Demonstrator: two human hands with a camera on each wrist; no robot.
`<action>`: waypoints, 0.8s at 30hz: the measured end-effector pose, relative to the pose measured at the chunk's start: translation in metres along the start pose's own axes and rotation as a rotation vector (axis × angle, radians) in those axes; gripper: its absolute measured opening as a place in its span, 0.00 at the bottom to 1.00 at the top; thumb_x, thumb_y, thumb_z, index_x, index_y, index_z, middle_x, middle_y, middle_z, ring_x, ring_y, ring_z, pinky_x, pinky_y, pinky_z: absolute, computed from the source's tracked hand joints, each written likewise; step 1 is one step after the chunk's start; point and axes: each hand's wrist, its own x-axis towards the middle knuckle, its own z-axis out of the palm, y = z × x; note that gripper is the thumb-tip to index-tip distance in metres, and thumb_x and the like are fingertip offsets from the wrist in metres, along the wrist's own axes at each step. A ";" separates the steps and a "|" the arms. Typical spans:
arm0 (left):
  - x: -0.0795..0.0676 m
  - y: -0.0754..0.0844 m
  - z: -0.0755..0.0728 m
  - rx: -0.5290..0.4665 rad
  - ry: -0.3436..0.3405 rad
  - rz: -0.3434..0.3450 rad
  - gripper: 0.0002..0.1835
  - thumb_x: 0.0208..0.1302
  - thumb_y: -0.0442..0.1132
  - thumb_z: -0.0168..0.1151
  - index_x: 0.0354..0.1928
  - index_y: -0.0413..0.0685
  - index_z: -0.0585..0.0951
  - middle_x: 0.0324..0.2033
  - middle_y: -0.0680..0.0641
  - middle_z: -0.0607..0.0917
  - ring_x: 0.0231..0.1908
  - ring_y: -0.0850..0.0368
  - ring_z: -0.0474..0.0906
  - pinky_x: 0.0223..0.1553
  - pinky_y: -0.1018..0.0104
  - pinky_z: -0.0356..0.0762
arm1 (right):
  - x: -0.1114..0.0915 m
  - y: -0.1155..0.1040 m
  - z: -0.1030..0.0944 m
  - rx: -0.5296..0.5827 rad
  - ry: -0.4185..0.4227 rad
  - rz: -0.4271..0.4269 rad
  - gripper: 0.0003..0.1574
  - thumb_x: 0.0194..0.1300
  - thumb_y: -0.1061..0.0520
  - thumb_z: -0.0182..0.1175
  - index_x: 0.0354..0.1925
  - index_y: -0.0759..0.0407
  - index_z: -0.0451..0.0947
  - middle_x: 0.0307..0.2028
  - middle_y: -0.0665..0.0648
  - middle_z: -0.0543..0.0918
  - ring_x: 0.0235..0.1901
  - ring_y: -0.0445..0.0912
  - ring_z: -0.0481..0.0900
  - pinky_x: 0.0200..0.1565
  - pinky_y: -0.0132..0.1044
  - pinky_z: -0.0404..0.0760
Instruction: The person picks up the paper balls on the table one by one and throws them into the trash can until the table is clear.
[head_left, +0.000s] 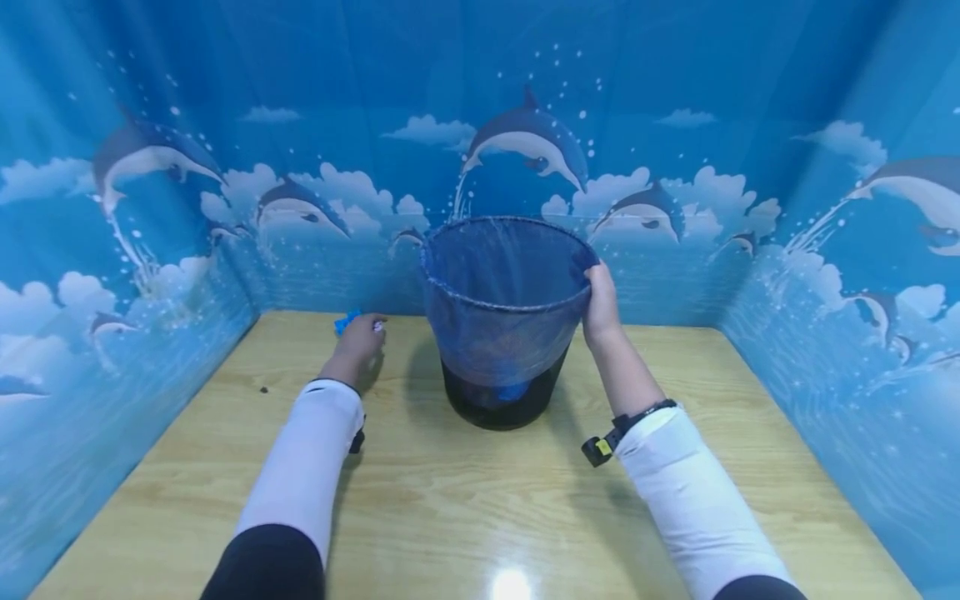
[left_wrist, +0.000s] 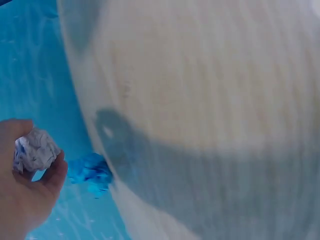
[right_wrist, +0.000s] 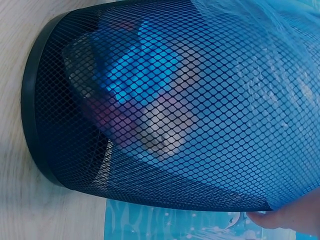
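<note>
Between the thumb and fingers of my left hand [left_wrist: 30, 190] is a crumpled ball of whitish paper [left_wrist: 39, 150]. Just beyond it, a crumpled piece of blue paper [left_wrist: 91, 172] lies at the table's far edge. My right hand [head_left: 602, 304] grips the rim of a black mesh wastebasket [head_left: 498, 408], which stands upright on the table. A thin blue plastic bag [head_left: 495, 333] lines the basket and folds over its rim. Through the mesh, the right wrist view shows blue crumpled paper [right_wrist: 145, 70], a pale lump [right_wrist: 167, 125] and some reddish items inside the bag.
A wooden table [head_left: 465, 517] carries everything. Blue dolphin-print curtains [head_left: 360, 100] enclose its back and both sides. A small dark speck [head_left: 263, 389] lies on the table at left. A band with a camera [head_left: 597, 450] sits on the right wrist.
</note>
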 end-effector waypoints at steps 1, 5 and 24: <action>0.002 0.000 -0.001 -0.019 0.027 -0.004 0.24 0.72 0.36 0.41 0.67 0.37 0.67 0.58 0.30 0.74 0.57 0.35 0.71 0.59 0.44 0.68 | 0.000 0.000 0.000 0.000 0.000 0.000 0.41 0.65 0.55 0.30 0.76 0.59 0.42 0.76 0.55 0.48 0.75 0.49 0.45 0.73 0.45 0.47; 0.007 0.007 -0.011 -0.078 0.116 0.006 0.24 0.71 0.38 0.43 0.67 0.38 0.67 0.60 0.29 0.71 0.58 0.35 0.70 0.57 0.44 0.68 | -0.001 0.002 0.000 0.001 0.001 -0.004 0.41 0.65 0.55 0.30 0.76 0.59 0.43 0.76 0.56 0.48 0.74 0.49 0.46 0.73 0.46 0.48; -0.005 0.066 -0.070 -0.390 0.349 0.065 0.25 0.74 0.46 0.47 0.70 0.50 0.64 0.66 0.37 0.67 0.61 0.41 0.67 0.55 0.47 0.71 | -0.001 0.003 0.001 -0.010 0.000 -0.019 0.40 0.66 0.53 0.30 0.75 0.58 0.45 0.75 0.56 0.50 0.74 0.50 0.48 0.73 0.48 0.47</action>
